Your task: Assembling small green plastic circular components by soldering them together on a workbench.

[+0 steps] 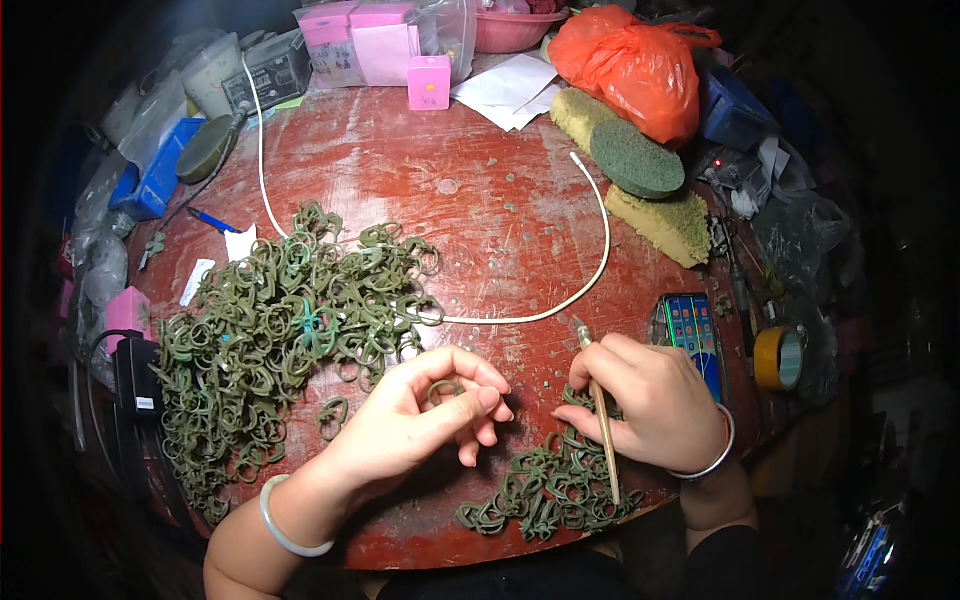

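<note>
My left hand [430, 405] is closed, with a small olive-green ring [441, 390] held in its curled fingers, partly hidden by them. My right hand [655, 400] grips a slim brush [606, 440] with a pale wooden handle; its metal collar and small tip point away from me. Left of my hands spreads a large heap of similar green rings [270, 350], a few of them brighter green. Beneath my right hand, near the table's front edge, lies a smaller pile of rings [550, 490]. One loose ring [331, 415] rests beside my left wrist.
A white cable [520, 321] curves across the red table [470, 220]. At the right are a lit phone [692, 335], yellow tape [777, 358], sponges [640, 160] and an orange plastic bag [630, 70]. Pink boxes [430, 83] and papers [510, 90] line the back; a blue tray [160, 170] stands left.
</note>
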Tool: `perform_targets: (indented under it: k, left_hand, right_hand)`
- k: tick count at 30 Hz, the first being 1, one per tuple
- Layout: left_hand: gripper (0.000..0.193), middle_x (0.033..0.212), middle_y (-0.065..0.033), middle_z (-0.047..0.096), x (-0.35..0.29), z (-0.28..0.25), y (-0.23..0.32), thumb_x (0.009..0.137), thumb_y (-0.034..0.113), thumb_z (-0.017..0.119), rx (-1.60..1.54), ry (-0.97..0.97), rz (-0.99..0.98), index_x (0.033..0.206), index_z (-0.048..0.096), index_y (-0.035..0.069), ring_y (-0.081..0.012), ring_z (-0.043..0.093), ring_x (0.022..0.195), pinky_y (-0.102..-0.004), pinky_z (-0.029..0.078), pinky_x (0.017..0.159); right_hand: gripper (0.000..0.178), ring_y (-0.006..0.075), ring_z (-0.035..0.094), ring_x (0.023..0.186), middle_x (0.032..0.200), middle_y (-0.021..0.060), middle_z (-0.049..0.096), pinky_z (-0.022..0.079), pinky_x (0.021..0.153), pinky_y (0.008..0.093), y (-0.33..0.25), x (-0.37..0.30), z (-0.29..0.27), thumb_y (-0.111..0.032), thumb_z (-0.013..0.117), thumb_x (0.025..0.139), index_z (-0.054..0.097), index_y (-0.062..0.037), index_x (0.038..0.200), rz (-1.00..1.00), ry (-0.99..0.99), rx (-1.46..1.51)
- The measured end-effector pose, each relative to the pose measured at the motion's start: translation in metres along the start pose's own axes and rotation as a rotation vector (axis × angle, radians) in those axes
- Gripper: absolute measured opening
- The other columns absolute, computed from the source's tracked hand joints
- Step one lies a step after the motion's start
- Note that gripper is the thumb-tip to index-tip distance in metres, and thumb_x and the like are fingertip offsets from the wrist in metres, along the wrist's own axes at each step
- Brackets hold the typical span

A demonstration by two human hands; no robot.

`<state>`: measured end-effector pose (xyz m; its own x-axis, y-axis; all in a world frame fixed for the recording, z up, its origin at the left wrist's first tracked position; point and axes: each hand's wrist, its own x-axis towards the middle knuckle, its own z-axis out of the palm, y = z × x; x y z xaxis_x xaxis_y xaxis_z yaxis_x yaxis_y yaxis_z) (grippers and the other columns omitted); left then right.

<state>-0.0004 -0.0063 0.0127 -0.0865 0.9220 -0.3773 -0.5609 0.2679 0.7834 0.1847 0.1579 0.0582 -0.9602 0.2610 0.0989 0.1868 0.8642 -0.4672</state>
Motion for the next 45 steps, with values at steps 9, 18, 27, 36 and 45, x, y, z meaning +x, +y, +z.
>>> perform_targets:
  k: [9, 18, 27, 36, 45]
  left_hand:
    - [0.021, 0.094, -0.0109, 0.067, 0.000, 0.001, 0.002, 0.100, 0.015, 0.059, -0.043, -0.011, -0.034, 0.114, 0.059, -0.001, -0.0142, 0.065, 0.074, -0.0248, 0.053, 0.057]
    - [0.036, 0.102, -0.0108, 0.070, -0.002, -0.004, 0.003, 0.096, 0.015, 0.066, 0.012, -0.166, -0.049, 0.126, 0.058, -0.003, -0.0137, 0.068, 0.082, -0.0247, 0.057, 0.066]
    - [0.035, 0.107, -0.0168, 0.069, -0.001, -0.002, 0.001, 0.089, 0.002, 0.068, -0.057, -0.009, 0.050, 0.122, 0.057, -0.001, -0.0208, 0.070, 0.086, -0.0269, 0.058, 0.064]
    - [0.033, 0.101, -0.0084, 0.063, -0.003, 0.000, 0.004, 0.089, 0.000, 0.070, -0.041, -0.027, 0.114, 0.120, 0.056, -0.001, -0.0146, 0.065, 0.091, -0.0276, 0.059, 0.071]
    - [0.034, 0.098, -0.0080, 0.063, -0.002, 0.002, 0.001, 0.086, -0.002, 0.071, 0.069, -0.007, 0.175, 0.117, 0.057, -0.001, -0.0136, 0.066, 0.084, -0.0255, 0.060, 0.065]
  right_hand:
    - [0.018, 0.0265, 0.067, 0.070, 0.083, 0.0100, 0.066, 0.053, 0.059, 0.0335, 0.002, 0.005, 0.024, -0.009, 0.077, 0.077, 0.066, -0.0050, 0.090, -0.257, 0.218, 0.109]
    - [0.018, 0.0259, 0.067, 0.082, 0.089, 0.0090, 0.063, 0.053, 0.066, 0.0346, -0.009, 0.011, 0.024, -0.008, 0.070, 0.075, 0.064, -0.0032, 0.091, -0.521, 0.291, 0.087]
    - [0.036, 0.0153, 0.062, 0.078, 0.093, 0.0108, 0.063, 0.049, 0.064, 0.0267, -0.011, 0.001, 0.021, -0.036, 0.064, 0.096, 0.064, -0.0003, 0.100, 0.065, 0.380, 1.074]
    - [0.016, 0.0209, 0.065, 0.067, 0.081, 0.0105, 0.070, 0.053, 0.061, 0.0301, -0.011, 0.005, 0.017, 0.003, 0.072, 0.079, 0.070, 0.0008, 0.094, -0.268, 0.396, 0.333]
    - [0.030, 0.0215, 0.065, 0.069, 0.084, 0.0082, 0.069, 0.055, 0.059, 0.0315, -0.013, 0.004, 0.027, -0.002, 0.080, 0.074, 0.070, 0.0008, 0.102, -0.437, 0.394, 0.053]
